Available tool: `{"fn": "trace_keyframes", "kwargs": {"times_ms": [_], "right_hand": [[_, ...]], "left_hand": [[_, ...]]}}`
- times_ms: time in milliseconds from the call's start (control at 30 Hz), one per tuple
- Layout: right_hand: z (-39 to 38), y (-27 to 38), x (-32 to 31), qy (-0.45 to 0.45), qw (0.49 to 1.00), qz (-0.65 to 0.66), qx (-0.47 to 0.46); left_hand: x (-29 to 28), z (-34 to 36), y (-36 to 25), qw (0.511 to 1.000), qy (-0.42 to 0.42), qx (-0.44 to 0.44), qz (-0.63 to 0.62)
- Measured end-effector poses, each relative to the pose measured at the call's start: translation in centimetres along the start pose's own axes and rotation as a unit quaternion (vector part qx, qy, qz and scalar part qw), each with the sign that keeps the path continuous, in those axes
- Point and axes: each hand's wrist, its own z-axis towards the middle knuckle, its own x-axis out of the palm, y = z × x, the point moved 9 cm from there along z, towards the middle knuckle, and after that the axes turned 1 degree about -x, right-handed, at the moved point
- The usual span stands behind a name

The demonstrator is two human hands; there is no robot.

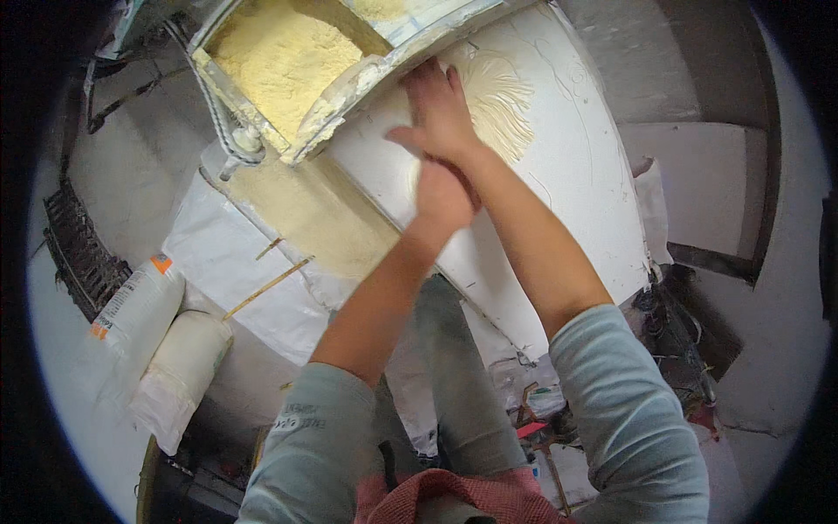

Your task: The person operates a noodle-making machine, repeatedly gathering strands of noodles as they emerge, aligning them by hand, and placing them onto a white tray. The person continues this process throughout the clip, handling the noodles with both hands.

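Observation:
My right hand (439, 112) lies over the white work board, just below the edge of the wooden tray, with its fingers stretched out and thumb apart. Directly below it, my left hand (443, 197) is close against the right wrist; its fingers are hidden. Something pale, perhaps dough, shows at the left hand's outer side, mostly covered. Fine strands of cream-coloured dough (502, 103) lie fanned out on the board (572, 205), right of my right hand.
A wooden tray (375, 87) of yellow powder (284, 61) stands at the upper left, a twisted cord (214, 105) at its side. Powder-dusted sheeting (305, 210) and a thin stick (271, 286) are left of the board. White sacks (183, 362) stand farther left.

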Motion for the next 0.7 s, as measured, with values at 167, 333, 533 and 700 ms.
{"fn": "trace_keyframes", "kwargs": {"times_ms": [167, 333, 533, 700], "right_hand": [[-11.3, -1.0, -4.5, 0.032, 0.995, 0.091, 0.030], [-30.1, -5.3, -10.2, -0.033, 0.956, -0.008, 0.293], [-47.4, -8.9, -14.2, -0.015, 0.798, -0.086, 0.596], [-40.3, -4.8, -13.7, 0.118, 0.779, 0.232, 0.570]], "left_hand": [[2.1, -8.3, -6.1, 0.986, 0.134, 0.077, -0.058], [1.7, -20.4, -9.3, 0.949, 0.265, 0.043, -0.166], [1.4, -25.7, -8.7, 0.929, 0.305, -0.040, -0.206], [-0.9, -19.7, -8.1, 0.925, 0.250, -0.029, -0.283]]}}
